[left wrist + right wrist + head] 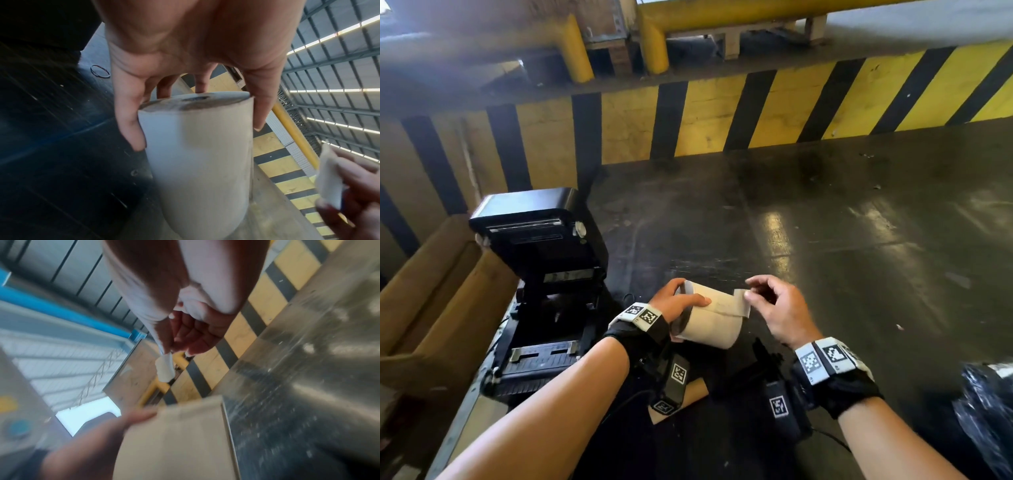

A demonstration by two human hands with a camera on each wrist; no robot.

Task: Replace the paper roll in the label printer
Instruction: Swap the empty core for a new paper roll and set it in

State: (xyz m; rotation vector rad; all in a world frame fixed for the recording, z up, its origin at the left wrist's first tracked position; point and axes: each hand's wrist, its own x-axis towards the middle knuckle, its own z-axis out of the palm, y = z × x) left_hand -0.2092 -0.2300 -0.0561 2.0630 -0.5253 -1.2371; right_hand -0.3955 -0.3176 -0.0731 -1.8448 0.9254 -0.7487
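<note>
Open printer (541, 291) and cardboard box (431, 308) left; bare floor (842, 240) ahead.

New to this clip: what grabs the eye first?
The pale paper roll at centre, gripped by the left hand while the right hand pinches its loose end. Left of it stands the black label printer with its lid open, and a yellow-and-black striped wall runs behind.

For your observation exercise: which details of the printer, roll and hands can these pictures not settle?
- Printer bay, head view: too dark to tell whether an old roll remains.
- Paper roll far end: hidden by the roll's own body.
- Right hand, right wrist view: motion blur obscures its pinch on the loose strip.
</note>
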